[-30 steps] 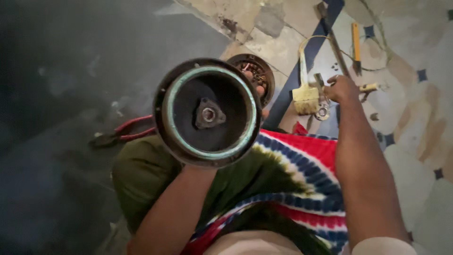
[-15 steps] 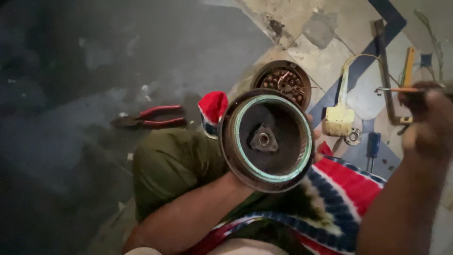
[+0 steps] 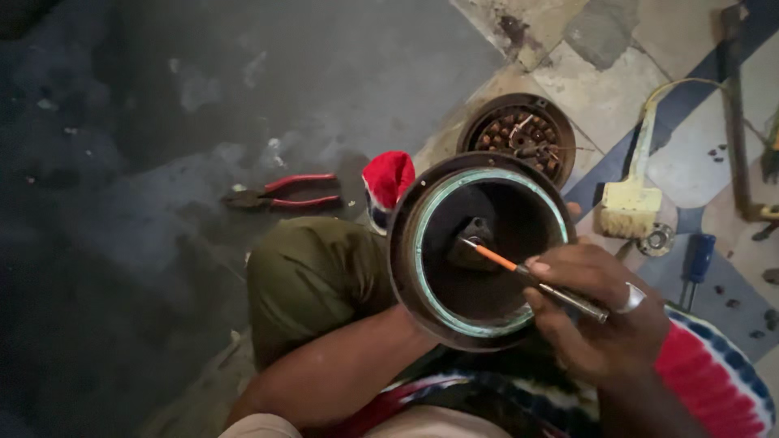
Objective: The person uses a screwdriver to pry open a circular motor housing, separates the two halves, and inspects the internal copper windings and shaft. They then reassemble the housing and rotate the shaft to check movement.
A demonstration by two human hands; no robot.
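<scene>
head view, landmark: the round dark metal cover (image 3: 479, 251), held up over the person's lap, open side facing up, with a greenish ring inside its rim.
left hand: hidden under the round dark metal cover; only the left forearm (image 3: 341, 373) shows, running up to its underside, so i cannot tell how the fingers sit, though the cover rests on that arm's end.
right hand: the right hand (image 3: 596, 312) sits at the cover's right edge, fingers closed around a thin tool (image 3: 535, 280) with an orange shaft and a metal handle; a ring shows on one finger.
tool tip: it reaches inward to the raised hub (image 3: 473, 241) at the cover's middle and seems to touch it.
beyond the cover, up and right: a round part with copper windings (image 3: 519, 138) lying on the floor, just behind the cover's top rim.
right of the cover: a pale yellow brush (image 3: 633, 207) on the tiled floor (image 3: 600, 89), a small metal ring (image 3: 656, 239) just beside it, and a blue-handled screwdriver (image 3: 698, 259) a little further out.
left of the cover: red-handled pliers (image 3: 280, 193) on the dark floor, well apart from it.
below the cover: an olive-green trouser knee (image 3: 312, 276) and striped red, white and blue cloth (image 3: 714, 373).
</scene>
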